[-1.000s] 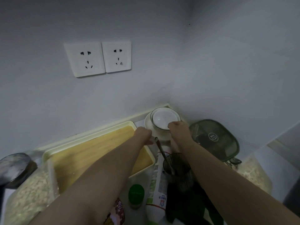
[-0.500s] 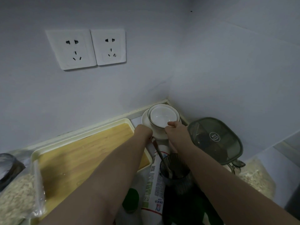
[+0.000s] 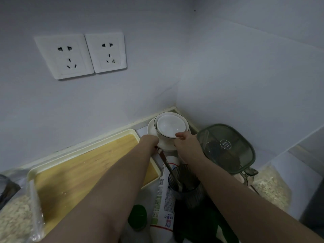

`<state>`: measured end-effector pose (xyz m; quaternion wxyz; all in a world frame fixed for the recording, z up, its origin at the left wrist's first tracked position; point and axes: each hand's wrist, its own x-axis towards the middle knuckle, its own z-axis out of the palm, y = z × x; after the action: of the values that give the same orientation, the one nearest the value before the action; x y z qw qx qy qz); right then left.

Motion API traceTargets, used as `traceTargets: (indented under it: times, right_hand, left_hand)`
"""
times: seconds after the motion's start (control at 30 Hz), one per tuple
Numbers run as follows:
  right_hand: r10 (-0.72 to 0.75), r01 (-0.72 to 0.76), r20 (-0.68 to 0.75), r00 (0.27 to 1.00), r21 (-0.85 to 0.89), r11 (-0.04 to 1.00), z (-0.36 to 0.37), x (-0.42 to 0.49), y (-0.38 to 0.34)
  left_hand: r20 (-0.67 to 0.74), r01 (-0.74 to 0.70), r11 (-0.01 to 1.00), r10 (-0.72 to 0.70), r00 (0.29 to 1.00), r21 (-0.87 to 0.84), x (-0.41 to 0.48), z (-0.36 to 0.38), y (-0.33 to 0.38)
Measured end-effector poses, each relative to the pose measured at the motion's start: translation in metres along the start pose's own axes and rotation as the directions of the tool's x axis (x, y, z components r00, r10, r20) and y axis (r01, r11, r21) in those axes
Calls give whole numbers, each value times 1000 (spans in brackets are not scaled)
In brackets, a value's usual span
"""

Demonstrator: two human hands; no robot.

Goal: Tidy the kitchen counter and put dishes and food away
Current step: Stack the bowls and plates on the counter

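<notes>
A white bowl (image 3: 171, 126) with a thin dark rim line sits on a white plate (image 3: 151, 129) in the far corner of the counter. My right hand (image 3: 186, 143) grips the bowl's near rim, thumb over the edge. My left hand (image 3: 149, 140) holds the near left edge of the plate; its fingers are hidden under the wrist. Both forearms reach forward over the clutter in front.
A cream tray with a wooden board (image 3: 84, 165) lies left. A green-lidded container (image 3: 226, 148) stands right of the bowl. Nearer are a dark glass with a spoon (image 3: 184, 181), a white bottle (image 3: 164, 193), a green cap (image 3: 137, 215) and bags of grain (image 3: 270, 188).
The view has shifted slightly and come closer to the corner. Both hands stay on the bowl and plate, which have hardly moved.
</notes>
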<state>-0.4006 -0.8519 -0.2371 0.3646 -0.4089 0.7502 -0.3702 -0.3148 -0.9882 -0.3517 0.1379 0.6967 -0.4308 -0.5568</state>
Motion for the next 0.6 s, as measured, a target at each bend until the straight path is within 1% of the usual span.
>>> traceTargets:
  times: [0.07,0.13,0.2,0.3,0.4,0.6]
  right_hand:
    - [-10,10,2,1000,-10,1000,-2,0,-1]
    - [-12,12,-3,1000,-14,1000,-4,-1,-2]
    - [-10,10,-7,1000,-11,1000,-5,-2,-3]
    - [-29,29,-11,1000,-8,1000,-5,-3,-5]
    - [-51,51,-30,998,-7,999,-4,-2,-7]
    - [-54,55,-45,998,1,999,-4,-3,-13]
  left_hand:
    - [5,26,1000,-26,1000,-15,-1,-4,1]
    - [35,28,993,-24,999,-111,-3,-6,-1]
    - [59,13,981,-2,998,-192,-9,-6,-2]
    - [52,-21,967,35,998,-255,-24,-9,-1]
    - [48,-36,952,53,997,-305,-38,-15,1]
    - [39,-76,933,96,995,-352,-56,-29,6]
